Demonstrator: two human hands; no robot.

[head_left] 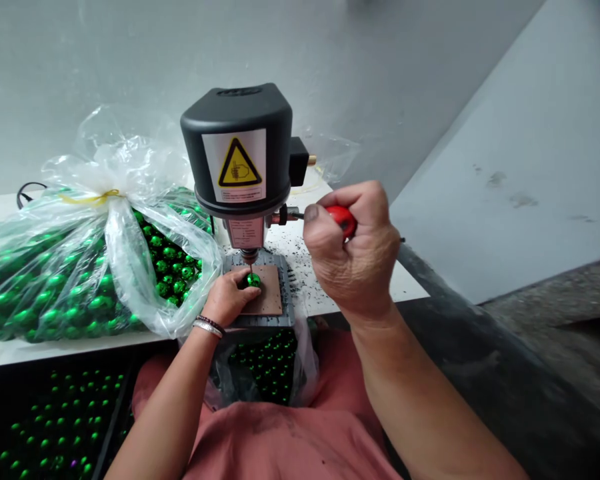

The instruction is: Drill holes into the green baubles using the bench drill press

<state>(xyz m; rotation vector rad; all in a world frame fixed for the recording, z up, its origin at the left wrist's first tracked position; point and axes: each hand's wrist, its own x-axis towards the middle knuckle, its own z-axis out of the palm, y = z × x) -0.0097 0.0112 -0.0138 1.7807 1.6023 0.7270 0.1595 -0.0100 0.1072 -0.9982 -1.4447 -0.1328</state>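
Observation:
A shiny green ball (253,281) rests on a brown board (267,300) on the base of a small black drill press (237,147). My left hand (234,293) pinches the ball between thumb and fingers, holding it under the drill bit (251,268). The bit's tip meets the top of the ball; whether it has entered cannot be made out. My right hand (357,250) is closed round the red knob (343,221) of the press's lever, at the right of the machine.
A clear plastic bag (130,260) full of green balls lies left on the white table (405,283). Dark shavings litter the table around the base. More green balls fill a bag (267,367) below the table edge and a dark bin (55,420) at lower left.

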